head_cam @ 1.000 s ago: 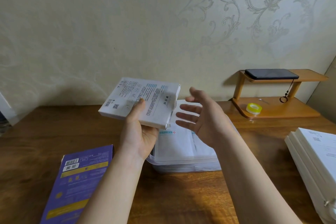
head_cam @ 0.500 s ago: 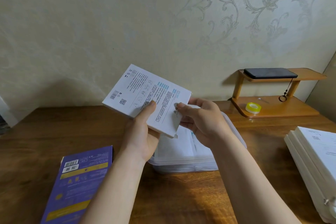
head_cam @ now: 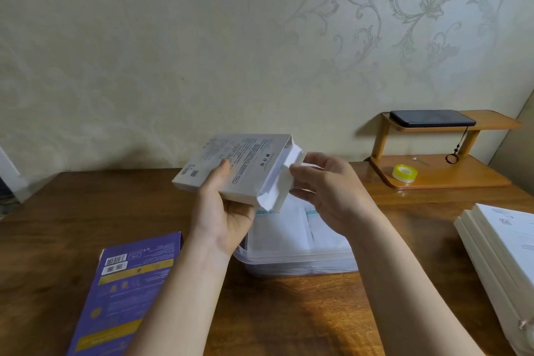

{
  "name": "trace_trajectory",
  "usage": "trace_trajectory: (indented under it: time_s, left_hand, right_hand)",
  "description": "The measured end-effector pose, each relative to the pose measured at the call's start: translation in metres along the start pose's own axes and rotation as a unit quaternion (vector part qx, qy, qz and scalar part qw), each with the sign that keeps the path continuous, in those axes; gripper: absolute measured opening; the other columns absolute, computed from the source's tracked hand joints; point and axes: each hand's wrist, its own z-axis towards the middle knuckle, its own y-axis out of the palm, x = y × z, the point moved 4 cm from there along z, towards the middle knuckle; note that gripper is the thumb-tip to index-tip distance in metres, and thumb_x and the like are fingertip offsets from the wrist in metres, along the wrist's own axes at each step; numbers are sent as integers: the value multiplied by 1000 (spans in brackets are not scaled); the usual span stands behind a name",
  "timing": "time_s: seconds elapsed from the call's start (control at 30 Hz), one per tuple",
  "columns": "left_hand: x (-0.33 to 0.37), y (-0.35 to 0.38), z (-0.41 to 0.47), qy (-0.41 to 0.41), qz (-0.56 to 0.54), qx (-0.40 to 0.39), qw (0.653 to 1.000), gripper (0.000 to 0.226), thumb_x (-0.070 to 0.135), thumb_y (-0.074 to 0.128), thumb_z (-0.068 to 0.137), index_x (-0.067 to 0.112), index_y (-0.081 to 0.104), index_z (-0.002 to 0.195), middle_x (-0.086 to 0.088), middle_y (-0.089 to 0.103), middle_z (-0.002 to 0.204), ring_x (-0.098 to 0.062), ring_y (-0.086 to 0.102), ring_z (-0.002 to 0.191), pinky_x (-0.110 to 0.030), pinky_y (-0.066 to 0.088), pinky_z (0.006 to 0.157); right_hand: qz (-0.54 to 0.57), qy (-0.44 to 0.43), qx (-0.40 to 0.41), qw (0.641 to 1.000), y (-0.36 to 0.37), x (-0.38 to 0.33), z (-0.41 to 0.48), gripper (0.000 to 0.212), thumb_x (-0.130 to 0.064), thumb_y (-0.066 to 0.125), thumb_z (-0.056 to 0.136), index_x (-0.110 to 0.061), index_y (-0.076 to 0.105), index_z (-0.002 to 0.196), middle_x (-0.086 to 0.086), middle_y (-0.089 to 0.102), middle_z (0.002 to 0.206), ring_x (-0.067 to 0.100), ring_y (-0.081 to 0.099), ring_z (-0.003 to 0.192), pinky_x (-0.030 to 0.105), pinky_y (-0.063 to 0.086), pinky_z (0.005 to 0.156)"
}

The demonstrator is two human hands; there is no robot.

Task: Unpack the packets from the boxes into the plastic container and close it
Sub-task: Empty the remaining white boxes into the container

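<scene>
The left grip (head_cam: 228, 220) clasps the white box (head_cam: 237, 159), print too blurred to read; the right grip (head_cam: 332, 191) pinches its end flap (head_cam: 277, 193).

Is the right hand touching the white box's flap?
Touching. The head view shows the right hand pinching the open end flap of the white box, which the left hand holds.

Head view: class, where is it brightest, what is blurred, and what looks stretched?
In the head view, a bright patch lies on the brown wooden table; in the same view, the print on the white cardboard box is too soft to read; the wide lens stretches the stack of white boxes at the right edge.
</scene>
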Motion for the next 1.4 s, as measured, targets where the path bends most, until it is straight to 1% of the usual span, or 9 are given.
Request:
trace_trajectory:
  time_s: [0.1,0.2,0.4,0.63,0.77,0.87,1.1,1.3,1.4]
  left_hand:
    - [-4,-1,-1,-49,-6,-18,999,43,36,56,99,15,59,137,-16,69,128,-37,65,120,-67,45,101]
    - [-6,3,-4,-79,11,-56,995,42,44,45,104,16,62,130,-18,69,126,-40,68,114,-77,45,91]
    - [-4,5,-7,-98,5,-42,994,48,47,54,98,16,59,135,-18,70,125,-37,64,120,-50,62,66]
    - [-8,-3,-3,-90,42,19,995,48,34,67,93,16,59,137,-16,68,124,-29,70,99,-35,59,56]
    - [-9,-2,-3,-107,44,17,993,48,31,67,91,14,62,135,-12,72,114,-25,74,84,-32,59,53]
    - [-7,-1,-4,-120,45,23,992,39,30,66,90,12,67,126,-11,74,102,-22,74,72,-30,59,49]
    - [-7,0,-4,-133,24,19,991,53,31,68,88,10,62,136,-14,72,115,-25,75,78,-30,60,52]
    - [-6,5,-3,-76,-4,-4,997,48,35,62,97,10,59,137,-17,70,122,-28,73,94,-35,63,62]
    - [-2,4,-2,7,-7,-4,1000,47,32,63,96,15,57,139,-15,70,121,-29,68,107,-40,62,74]
  right_hand:
    - [-149,-49,39,987,-1,-2,-1,29,-16,76,88,-17,67,115,6,74,102,16,71,93,44,58,91]
    - [-224,-89,53,969,1,-4,-3,31,-27,77,87,-27,61,113,-2,69,106,9,68,94,31,60,79]
    - [-307,-131,97,938,-2,-6,-5,53,-40,78,84,-26,54,129,-11,61,108,3,63,90,20,53,72]
    - [-236,-216,156,934,-9,-15,-4,18,-29,72,90,-24,67,107,-17,69,99,-3,65,91,23,55,78]
    - [-180,-211,191,942,-13,-13,0,13,-20,62,97,-17,74,93,-3,74,83,13,70,80,46,60,73]
    - [-63,-165,187,966,-15,-14,-1,11,-13,63,96,-15,71,90,7,72,76,23,70,74,37,56,60]
    - [-113,-198,167,959,-6,-16,-5,19,-13,58,99,-25,73,98,1,71,83,27,69,85,30,59,57]
    - [-207,-172,124,955,6,-16,-10,37,-28,54,101,-31,52,138,-16,61,106,3,64,92,27,55,75]
    - [-224,-203,84,950,21,-22,-18,17,-25,61,96,-29,64,113,-12,68,89,-1,63,82,24,52,68]
